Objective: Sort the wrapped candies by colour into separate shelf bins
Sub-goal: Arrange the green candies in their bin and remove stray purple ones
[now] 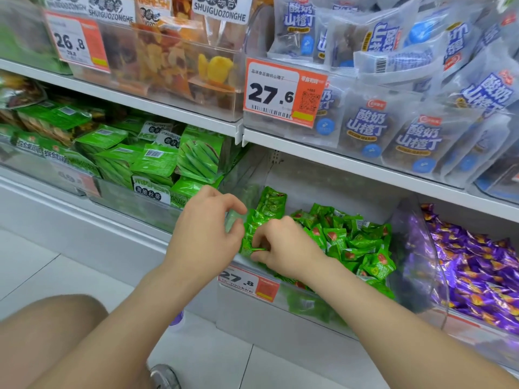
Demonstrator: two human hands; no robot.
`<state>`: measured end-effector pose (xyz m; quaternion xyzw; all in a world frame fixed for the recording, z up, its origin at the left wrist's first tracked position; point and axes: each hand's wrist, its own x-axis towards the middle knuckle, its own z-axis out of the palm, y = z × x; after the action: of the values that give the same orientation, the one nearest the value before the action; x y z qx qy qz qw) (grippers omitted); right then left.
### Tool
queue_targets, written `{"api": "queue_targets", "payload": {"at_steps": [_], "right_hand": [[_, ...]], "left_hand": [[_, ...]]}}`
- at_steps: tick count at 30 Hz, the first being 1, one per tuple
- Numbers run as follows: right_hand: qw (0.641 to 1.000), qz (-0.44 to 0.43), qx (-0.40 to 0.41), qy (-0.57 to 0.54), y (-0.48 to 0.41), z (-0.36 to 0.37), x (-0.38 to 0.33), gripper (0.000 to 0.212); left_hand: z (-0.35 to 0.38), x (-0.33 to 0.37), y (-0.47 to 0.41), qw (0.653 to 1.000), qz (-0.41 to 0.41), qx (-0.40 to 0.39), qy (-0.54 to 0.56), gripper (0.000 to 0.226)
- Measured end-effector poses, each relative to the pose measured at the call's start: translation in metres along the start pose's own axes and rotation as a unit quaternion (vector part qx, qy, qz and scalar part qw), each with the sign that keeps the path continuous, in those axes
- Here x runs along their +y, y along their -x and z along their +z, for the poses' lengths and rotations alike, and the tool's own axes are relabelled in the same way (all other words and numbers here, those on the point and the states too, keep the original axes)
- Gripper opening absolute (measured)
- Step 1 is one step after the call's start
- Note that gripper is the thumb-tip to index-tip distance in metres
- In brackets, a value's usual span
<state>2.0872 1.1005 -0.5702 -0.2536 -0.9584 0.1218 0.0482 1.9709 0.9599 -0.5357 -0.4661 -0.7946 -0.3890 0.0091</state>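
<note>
Green wrapped candies (348,237) heaped in a clear bin (280,310) at centre frame, on the lowest shelf; a neat upright row of them stacked against the bin's left wall. Right hand (283,245) at the foot of that row, fingers (257,255) pressed together and pinching one green candy at the front edge. Left hand (205,223) just beside it, over the bin's left wall, fingers loosely curled and half spread, gripping nothing that can be made out. Purple wrapped candies (477,265) in the neighbouring bin at right of frame, behind a clear divider (412,248). Green snack packets (157,161) in the bin at left of frame; price tag (247,282) clipped to the front lip under the right wrist.

Likely risks: upright row toppling if nudged by either hand while slotting the pinched piece in; slick wrapper slipping from a light pinch and dropping over the low front lip onto the floor (56,265).
</note>
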Motion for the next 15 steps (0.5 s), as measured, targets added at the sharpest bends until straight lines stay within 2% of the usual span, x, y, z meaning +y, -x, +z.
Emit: {"api": "queue_targets", "payload": {"at_steps": [3,15], "right_hand": [[0.999,-0.020,0.017,0.037,-0.0030,0.0027,-0.0008,0.019],[0.998,-0.024,0.021,0.050,-0.0009,0.0056,0.0012,0.024]], "left_hand": [[0.0010,-0.0005,0.0002,1.000,0.001,-0.003,-0.004,0.017],[0.0035,0.0020,0.0008,1.000,-0.004,-0.008,-0.012,0.018]]}}
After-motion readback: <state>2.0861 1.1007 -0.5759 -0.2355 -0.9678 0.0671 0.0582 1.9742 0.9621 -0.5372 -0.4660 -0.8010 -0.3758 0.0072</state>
